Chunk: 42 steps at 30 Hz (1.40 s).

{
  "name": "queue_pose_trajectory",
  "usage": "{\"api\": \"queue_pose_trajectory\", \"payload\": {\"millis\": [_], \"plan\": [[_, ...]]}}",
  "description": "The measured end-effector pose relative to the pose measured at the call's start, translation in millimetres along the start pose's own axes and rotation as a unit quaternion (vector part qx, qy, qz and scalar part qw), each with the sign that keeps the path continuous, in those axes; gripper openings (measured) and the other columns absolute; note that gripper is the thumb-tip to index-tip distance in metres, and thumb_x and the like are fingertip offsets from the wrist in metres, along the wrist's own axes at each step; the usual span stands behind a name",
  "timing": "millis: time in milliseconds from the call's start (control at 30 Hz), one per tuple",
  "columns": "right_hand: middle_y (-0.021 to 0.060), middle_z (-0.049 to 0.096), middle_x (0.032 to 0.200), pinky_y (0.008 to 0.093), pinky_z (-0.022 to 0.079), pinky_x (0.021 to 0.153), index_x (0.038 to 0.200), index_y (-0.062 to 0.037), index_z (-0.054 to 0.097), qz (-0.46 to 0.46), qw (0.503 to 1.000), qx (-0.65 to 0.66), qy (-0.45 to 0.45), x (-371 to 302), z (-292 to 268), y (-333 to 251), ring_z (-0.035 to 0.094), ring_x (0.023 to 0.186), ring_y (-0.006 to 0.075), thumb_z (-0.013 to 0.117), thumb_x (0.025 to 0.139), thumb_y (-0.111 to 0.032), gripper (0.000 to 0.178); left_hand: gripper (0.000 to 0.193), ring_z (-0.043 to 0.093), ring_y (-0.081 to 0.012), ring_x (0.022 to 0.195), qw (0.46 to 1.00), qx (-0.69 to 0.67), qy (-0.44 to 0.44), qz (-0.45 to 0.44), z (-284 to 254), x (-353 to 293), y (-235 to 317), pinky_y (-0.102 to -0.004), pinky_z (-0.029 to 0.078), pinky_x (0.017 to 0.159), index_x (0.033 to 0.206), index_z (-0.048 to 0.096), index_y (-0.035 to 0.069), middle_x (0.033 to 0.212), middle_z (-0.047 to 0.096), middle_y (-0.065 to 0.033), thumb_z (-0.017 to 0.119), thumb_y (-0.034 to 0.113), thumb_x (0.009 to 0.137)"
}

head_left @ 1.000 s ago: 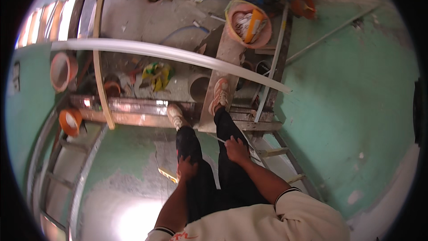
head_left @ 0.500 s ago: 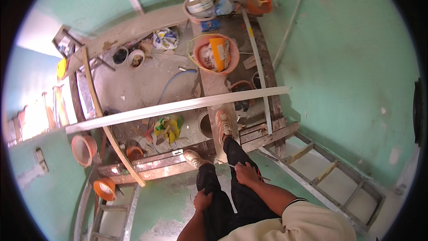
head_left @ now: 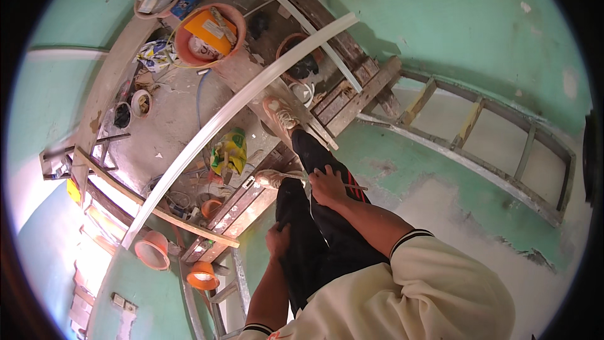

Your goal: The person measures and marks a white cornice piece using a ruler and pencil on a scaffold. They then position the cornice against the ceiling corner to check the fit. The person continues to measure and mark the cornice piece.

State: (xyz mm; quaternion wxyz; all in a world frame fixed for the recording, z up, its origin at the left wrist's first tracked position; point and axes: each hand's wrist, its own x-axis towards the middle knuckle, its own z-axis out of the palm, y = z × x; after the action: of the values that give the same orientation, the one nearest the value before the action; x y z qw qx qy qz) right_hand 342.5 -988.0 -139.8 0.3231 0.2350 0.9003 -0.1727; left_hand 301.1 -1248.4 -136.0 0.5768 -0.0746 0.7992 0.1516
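My right hand [head_left: 328, 187] is closed around a thin pale rod-like tool [head_left: 356, 187], held crosswise over my right thigh. Its far end is hard to make out. Against the black trouser leg [head_left: 294, 220] on the left side, my left hand [head_left: 279, 239] has its fingers curled, seemingly gripping the cloth. One shoe [head_left: 281, 113] stands on a wide plank [head_left: 242, 79], and the other shoe [head_left: 270, 179] rests on the platform's near beam [head_left: 251, 201]. A long white strip [head_left: 233, 106] crosses the platform in front of my feet.
A pink bucket [head_left: 183, 44] holding an orange-yellow packet stands on the plank. A yellow-green bag [head_left: 230, 151] lies lower down. Ladders lean at both sides, the right ladder [head_left: 462, 129] beside the green wall [head_left: 453, 19]. An orange bowl [head_left: 202, 275] sits near the left ladder.
My view has turned rightward, so the platform and white strip appear tilted and shifted left. My right hand keeps the rod-like tool by the thigh; my left hand stays at the trouser leg.
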Motion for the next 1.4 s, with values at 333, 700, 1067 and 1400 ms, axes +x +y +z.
{"api": "queue_pose_trajectory", "payload": {"millis": [333,700,1067,1400], "plan": [[0.0121,0.066,0.119,0.0632,0.049,0.095,0.115,-0.0065,0.069,0.019,0.998,0.020,0.056,0,1,-10,0.056,0.121,0.0388,0.061,0.094,-0.019,0.026,0.066,0.068,-0.0432,0.120,0.997,0.077,-0.011,-0.004,-21,15,7,-0.0494,0.052,0.105,0.133,0.071,0.004,0.123,0.072,-0.0281,0.073,0.053,0.089],[0.0107,0.066,0.135,0.0631,0.047,0.097,0.113,-0.0074,0.067,0.010,1.000,0.022,-0.018,10,-17,2,0.055,0.126,0.0389,0.058,0.100,-0.023,0.023,0.061,0.071,-0.0437,0.112,0.998,0.049,0.023,0.045,7,21,-8,-0.0493,0.055,0.101,0.126,0.074,0.001,0.115,0.074,-0.0281,0.074,0.048,0.088],[0.0083,0.070,0.111,0.0580,0.049,0.092,0.105,-0.0096,0.067,-0.024,0.999,0.029,-0.015,21,-38,14,0.060,0.113,0.0369,0.058,0.096,-0.018,0.015,0.062,0.062,-0.0427,0.124,0.999,0.020,0.003,0.032,32,16,1,-0.0487,0.048,0.110,0.129,0.072,0.001,0.129,0.068,-0.0276,0.073,0.049,0.088],[0.0155,0.071,0.113,0.0565,0.051,0.091,0.106,-0.0071,0.068,-0.021,0.996,0.035,-0.074,42,-54,22,0.064,0.110,0.0418,0.054,0.101,-0.020,0.019,0.063,0.061,-0.0418,0.126,1.000,-0.011,0.013,0.009,48,-5,15,-0.0483,0.048,0.112,0.128,0.073,0.002,0.132,0.066,-0.0292,0.074,0.049,0.087]]}}
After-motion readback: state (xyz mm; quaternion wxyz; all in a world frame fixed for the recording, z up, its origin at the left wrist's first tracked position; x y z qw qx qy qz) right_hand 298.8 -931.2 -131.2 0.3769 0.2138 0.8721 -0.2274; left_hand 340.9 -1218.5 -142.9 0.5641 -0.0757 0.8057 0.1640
